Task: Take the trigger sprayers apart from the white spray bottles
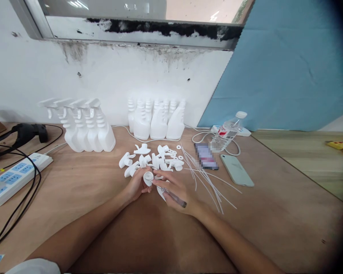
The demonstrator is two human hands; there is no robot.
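My left hand [135, 187] is closed on a white spray trigger head [148, 177], its round cap opening turned up towards me. In my right hand [180, 189] lies a thin screwdriver [175, 198] with a see-through, brownish handle. The metal tip reaches the rim of the cap; whether it presses inside I cannot tell. Another white plastic part [161, 193] shows just under my right fingers, partly hidden. Right behind both hands lies a loose pile of white spray heads [143, 149], along with small white rings [178, 147].
Thin white dip tubes [208, 182] lie right of the pile, near two phones [236, 170] and a clear water bottle [224, 135]. White bottles [159, 123] stand by the wall; several with spray heads [90, 133] stand left. A power strip [18, 177] and black cables [36, 182] occupy the left.
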